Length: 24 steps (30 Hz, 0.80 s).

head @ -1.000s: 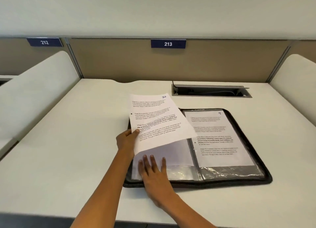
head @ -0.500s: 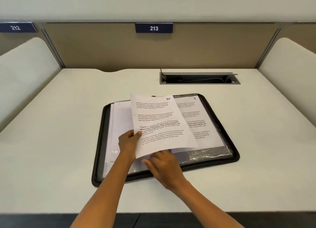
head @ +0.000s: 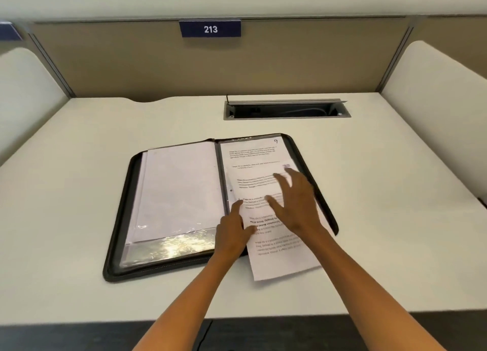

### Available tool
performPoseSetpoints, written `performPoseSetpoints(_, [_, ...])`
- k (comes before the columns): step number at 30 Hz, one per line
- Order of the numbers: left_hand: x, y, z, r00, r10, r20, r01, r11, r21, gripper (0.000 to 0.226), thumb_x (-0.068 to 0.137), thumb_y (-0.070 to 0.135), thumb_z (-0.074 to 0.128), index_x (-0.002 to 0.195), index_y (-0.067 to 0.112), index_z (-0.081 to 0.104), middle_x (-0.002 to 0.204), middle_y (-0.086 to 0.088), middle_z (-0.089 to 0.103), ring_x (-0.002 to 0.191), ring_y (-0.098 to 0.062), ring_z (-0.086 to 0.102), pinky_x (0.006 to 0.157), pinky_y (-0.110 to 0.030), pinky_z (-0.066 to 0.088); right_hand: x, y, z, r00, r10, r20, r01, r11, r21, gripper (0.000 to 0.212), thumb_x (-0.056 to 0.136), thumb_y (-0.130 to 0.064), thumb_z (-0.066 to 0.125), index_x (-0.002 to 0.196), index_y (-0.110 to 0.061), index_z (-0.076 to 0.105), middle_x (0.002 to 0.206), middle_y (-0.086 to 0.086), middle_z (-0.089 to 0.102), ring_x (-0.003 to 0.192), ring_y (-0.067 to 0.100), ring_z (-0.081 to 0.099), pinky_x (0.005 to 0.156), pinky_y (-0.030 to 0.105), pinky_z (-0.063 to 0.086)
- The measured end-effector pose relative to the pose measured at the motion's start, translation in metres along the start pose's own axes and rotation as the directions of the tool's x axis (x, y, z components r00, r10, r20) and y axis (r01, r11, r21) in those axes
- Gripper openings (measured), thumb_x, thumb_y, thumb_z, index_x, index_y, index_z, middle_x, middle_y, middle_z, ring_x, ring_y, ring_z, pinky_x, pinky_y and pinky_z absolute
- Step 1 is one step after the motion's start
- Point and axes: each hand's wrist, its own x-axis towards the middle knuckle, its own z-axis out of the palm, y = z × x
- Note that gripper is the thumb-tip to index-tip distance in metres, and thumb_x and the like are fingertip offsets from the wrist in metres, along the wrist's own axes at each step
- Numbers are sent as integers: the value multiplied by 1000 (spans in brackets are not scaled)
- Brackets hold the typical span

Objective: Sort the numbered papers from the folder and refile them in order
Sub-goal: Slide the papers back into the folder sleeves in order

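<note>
My left hand [head: 232, 232] lies at the near left edge of a loose printed sheet [head: 282, 248], fingers fairly straight and thumb out against the paper; whether it pinches the edge or only presses on it I cannot tell. My right hand [head: 296, 200] is spread wide open just right of it, fingers splayed and blurred, over the upper part of that sheet; I cannot tell if the palm touches the paper. The sheet sits tilted, its near corner sticking out past the folder's [head: 116, 245] near rim onto the tabletop [head: 395, 219]. Its number is hidden under my right hand.

The black folder lies open under both hands. Beyond my fingers its right-hand sleeve holds a page marked 9 [head: 253, 153]; the print is too small to read. To the left of my left hand, the other sleeve shows a blank white page [head: 179, 190] with glare on the plastic at the near end.

Farther off is an open cable tray [head: 287, 110], then the partition with a plate reading 213 [head: 210, 29].
</note>
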Motion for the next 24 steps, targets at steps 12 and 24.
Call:
performPoseSetpoints(12, [2, -4, 31, 992, 97, -80, -79, 976, 204, 31, 86, 27, 66, 112, 11, 64, 110, -4, 52, 108, -19, 45, 82, -23, 37, -38, 67, 9, 945, 238, 225, -259, 963, 69, 83, 69, -90, 22, 108, -23, 49, 148, 6, 35, 144, 23, 15, 116, 55, 2])
performPoseSetpoints(24, [7, 6, 37, 943, 332, 30, -319, 872, 373, 20, 90, 30, 61, 99, 16, 73, 92, 3, 59, 88, -15, 55, 72, -31, 46, -38, 72, -2, 950, 242, 196, -256, 965, 50, 36, 91, -39, 51, 118, -15, 56, 142, 9, 45, 133, 30, 38, 104, 50, 34])
